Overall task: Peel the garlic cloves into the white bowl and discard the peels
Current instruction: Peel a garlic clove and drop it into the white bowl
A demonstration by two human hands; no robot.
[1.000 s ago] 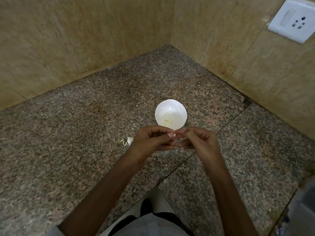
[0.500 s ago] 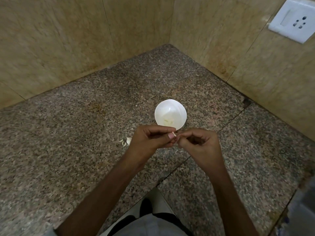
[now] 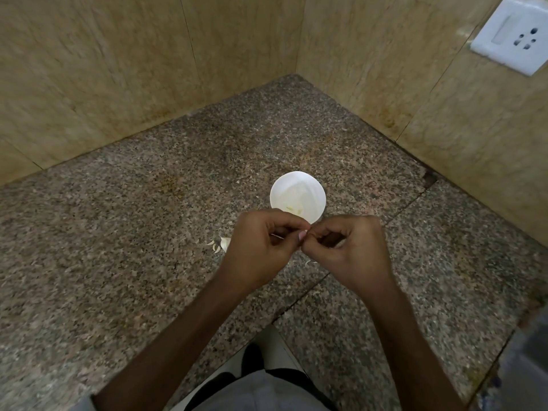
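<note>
A small white bowl (image 3: 297, 194) stands on the granite counter with a few pale bits of garlic at its bottom. Just in front of it my left hand (image 3: 261, 244) and my right hand (image 3: 347, 250) meet fingertip to fingertip, both with fingers curled. Between them they pinch a garlic clove (image 3: 303, 234), almost wholly hidden by the fingers. A little heap of white garlic peels (image 3: 221, 244) lies on the counter left of my left hand. More peel scraps (image 3: 310, 263) lie under my hands.
The speckled granite counter (image 3: 133, 247) fills a corner between two beige tiled walls. A white wall socket (image 3: 516, 34) sits high on the right wall. A joint between slabs runs diagonally under my right hand. The counter's front edge is near my body.
Both hands have stayed in front of the bowl. The fingers have worked slightly on the clove and the right hand's fingers have curled in more tightly.
</note>
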